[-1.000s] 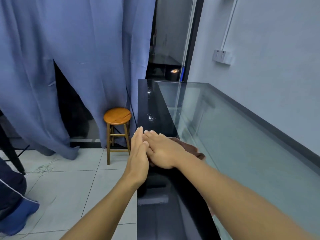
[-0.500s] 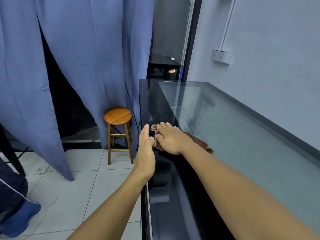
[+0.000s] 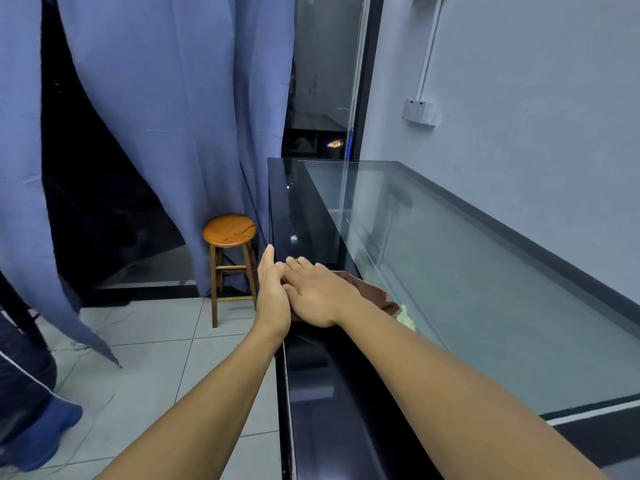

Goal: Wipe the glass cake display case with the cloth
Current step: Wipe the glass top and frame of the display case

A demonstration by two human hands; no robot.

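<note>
The glass cake display case [image 3: 485, 271] runs along the right wall, with a glossy black strip [image 3: 298, 209] along its left top edge. A brown cloth [image 3: 372, 292] lies on that strip at the glass edge. My right hand [image 3: 318, 296] presses flat on the cloth and covers most of it. My left hand [image 3: 272, 296] stands upright with flat fingers at the case's left edge, touching the right hand's fingers and holding nothing. A pale crumpled bit [image 3: 406, 318] shows at the cloth's near end.
A round wooden stool [image 3: 229, 231] stands on the tiled floor just left of the case. Blue curtains [image 3: 173, 116] hang behind it. Another person's leg in dark blue [image 3: 27, 393] is at the lower left. A wall socket [image 3: 419, 112] sits above the case.
My right hand slid the cloth away along the black strip, then back toward me a little. My left hand stayed beside it at the edge. The curtain swung.
</note>
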